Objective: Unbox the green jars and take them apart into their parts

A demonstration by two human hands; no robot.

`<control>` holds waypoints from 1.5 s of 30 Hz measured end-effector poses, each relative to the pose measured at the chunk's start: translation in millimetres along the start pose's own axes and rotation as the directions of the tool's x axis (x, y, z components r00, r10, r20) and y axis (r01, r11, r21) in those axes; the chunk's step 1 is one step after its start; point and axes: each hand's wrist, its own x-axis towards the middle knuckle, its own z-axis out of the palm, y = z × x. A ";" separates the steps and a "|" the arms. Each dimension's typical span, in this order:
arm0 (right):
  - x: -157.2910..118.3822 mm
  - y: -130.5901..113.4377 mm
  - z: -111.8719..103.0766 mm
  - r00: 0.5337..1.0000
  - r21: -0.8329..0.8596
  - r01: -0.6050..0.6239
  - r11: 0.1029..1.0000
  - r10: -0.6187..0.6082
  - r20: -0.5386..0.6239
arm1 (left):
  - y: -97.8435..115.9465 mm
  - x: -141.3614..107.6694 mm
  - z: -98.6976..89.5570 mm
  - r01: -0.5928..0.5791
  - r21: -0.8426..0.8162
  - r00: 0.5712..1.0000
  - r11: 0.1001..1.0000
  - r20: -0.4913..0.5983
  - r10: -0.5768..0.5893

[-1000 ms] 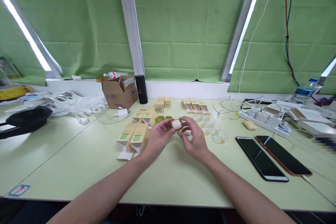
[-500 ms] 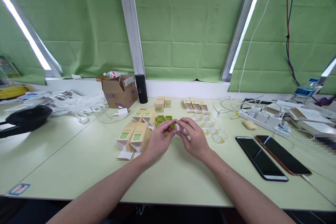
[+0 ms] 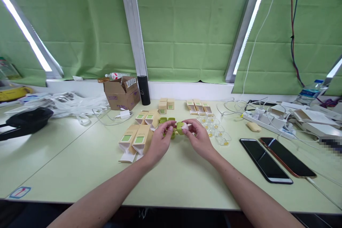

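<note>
Over the middle of the table, my right hand [image 3: 197,133] pinches a small rounded green-and-white piece [image 3: 180,128], white end toward the right fingers. My left hand [image 3: 161,140] is just left of it, fingers curled and thumb apart; whether its fingertips touch the piece is unclear. Several small green square containers [image 3: 171,119] stand behind the left hand, partly hidden. Left of that hand lie tan cartons [image 3: 143,138] with green labels and open white flaps. Clear plastic cups [image 3: 223,139] with yellow spots sit to the right of my right hand.
Small tan boxes [image 3: 162,107] and open cartons [image 3: 198,107] stand farther back. Two phones [image 3: 265,160] lie at right, near a cabled power strip [image 3: 269,126]. A cardboard box [image 3: 121,94], black cylinder [image 3: 144,91] and black pouch [image 3: 32,123] are at left.
The piece has turned, so more of its green part shows. My left fingers have drawn back a little to the left, while my right hand keeps its grip.
</note>
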 end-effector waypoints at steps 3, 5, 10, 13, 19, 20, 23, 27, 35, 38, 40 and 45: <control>-1.4 2.0 0.1 0.998 -0.061 0.049 0.997 -0.047 0.029 | 0.7 -0.3 -0.2 -0.028 0.115 0.999 0.993 -0.017 0.030; -3.8 1.7 0.6 0.992 -0.143 0.116 0.983 -0.107 0.070 | 0.9 -1.4 -0.1 -0.078 0.182 0.997 0.980 -0.011 0.082; -9.1 -0.4 1.7 0.957 -0.386 0.289 0.876 -0.257 0.133 | 3.5 -5.9 1.1 -0.184 0.312 0.983 0.932 0.041 0.180; -9.4 -0.2 1.3 0.940 -0.476 0.341 0.810 -0.296 0.170 | 3.3 -7.3 2.3 -0.189 0.319 0.982 0.929 0.057 0.181; -9.3 1.3 3.3 0.913 -0.601 0.407 0.688 -0.338 0.230 | -2.4 -7.6 5.3 -0.257 0.309 0.966 0.916 0.112 0.234; -9.6 0.9 4.2 0.911 -0.610 0.409 0.679 -0.336 0.238 | -2.6 -7.6 5.7 -0.269 0.317 0.963 0.910 0.112 0.245; -10.6 -1.1 7.8 0.914 -0.612 0.404 0.680 -0.320 0.248 | -1.0 -7.2 6.1 -0.276 0.328 0.961 0.904 0.115 0.251; -12.0 -3.3 13.6 0.925 -0.607 0.378 0.699 -0.307 0.222 | 2.8 -6.1 6.5 -0.267 0.339 0.964 0.902 0.096 0.249; -13.5 -7.9 22.0 0.934 -0.605 0.347 0.717 -0.326 0.149 | 6.7 -6.3 9.8 -0.186 0.341 0.982 0.921 0.039 0.184; -12.7 -8.7 22.1 0.939 -0.613 0.333 0.716 -0.314 0.143 | 7.5 -6.4 10.1 -0.151 0.339 0.988 0.929 0.034 0.149; -11.9 -8.0 20.4 0.944 -0.600 0.320 0.733 -0.302 0.135 | 7.2 -5.9 8.8 -0.147 0.321 0.989 0.935 0.037 0.143; -10.0 -2.9 11.1 0.958 -0.486 0.281 0.828 -0.268 0.097 | 2.1 -2.7 1.1 -0.213 0.232 0.974 0.949 0.125 0.188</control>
